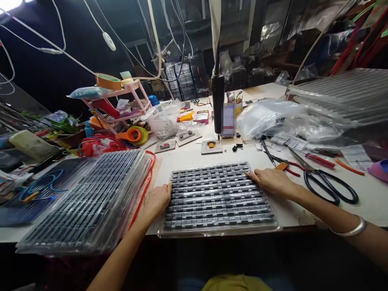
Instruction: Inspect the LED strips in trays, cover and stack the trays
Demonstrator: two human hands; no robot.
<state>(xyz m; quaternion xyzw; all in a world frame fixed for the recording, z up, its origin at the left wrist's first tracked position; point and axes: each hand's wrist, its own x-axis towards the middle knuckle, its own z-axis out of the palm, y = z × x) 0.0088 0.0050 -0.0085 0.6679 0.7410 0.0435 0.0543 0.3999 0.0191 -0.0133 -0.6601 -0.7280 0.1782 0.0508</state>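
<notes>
Tray (218, 232) lies between both hands (156, 199) (271, 181).

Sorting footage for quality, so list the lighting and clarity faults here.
Head view: a light burns out the top left corner; head view: the background is mostly dark; head view: glare streaks the middle tray and clear bags; head view: pixelation masks an upright item beside the black screwdriver.

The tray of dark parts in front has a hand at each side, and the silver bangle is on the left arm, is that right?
Not quite: the silver bangle is on the right arm, not the left, as the head view shows. The tray does have the left hand at one side and the right hand at the other.
</notes>
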